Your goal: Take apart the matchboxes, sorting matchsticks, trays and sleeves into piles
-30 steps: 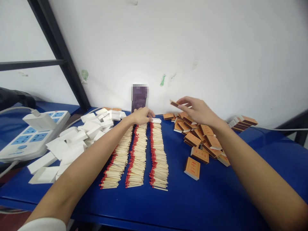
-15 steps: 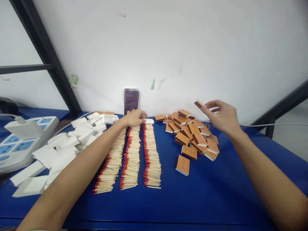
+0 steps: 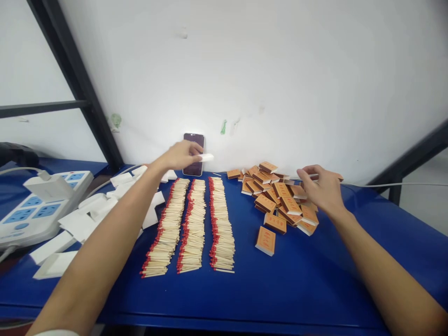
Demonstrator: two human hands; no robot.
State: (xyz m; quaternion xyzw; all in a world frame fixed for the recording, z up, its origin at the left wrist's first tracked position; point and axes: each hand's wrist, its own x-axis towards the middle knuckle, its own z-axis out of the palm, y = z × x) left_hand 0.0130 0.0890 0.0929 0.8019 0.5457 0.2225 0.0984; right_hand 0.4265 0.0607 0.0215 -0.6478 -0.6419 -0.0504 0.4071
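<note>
My left hand (image 3: 184,155) is closed in a pinch on a small white matchbox tray (image 3: 206,157), blurred by motion, in front of the phone and above the far ends of the match rows. Three rows of red-tipped matches (image 3: 222,224) lie below it on the blue table. At the right, my right hand (image 3: 322,189) hovers by the back edge of the pile of orange matchbox sleeves (image 3: 266,203), its fingers curled toward the thumb. An orange corner of a matchbox sleeve (image 3: 339,177) shows past its knuckles; the rest is hidden behind the hand.
White matchbox trays (image 3: 82,221) are heaped at the left, partly behind my left forearm. Beside them sits a white power strip (image 3: 45,210) with a plugged-in charger (image 3: 47,186). A phone (image 3: 193,168) leans on the wall. One matchbox sleeve (image 3: 266,240) lies in front of the pile.
My left hand has lifted the white tray off the far end of the right match row, upward and left. My right hand has moved lower, and its sleeve is now mostly hidden.
</note>
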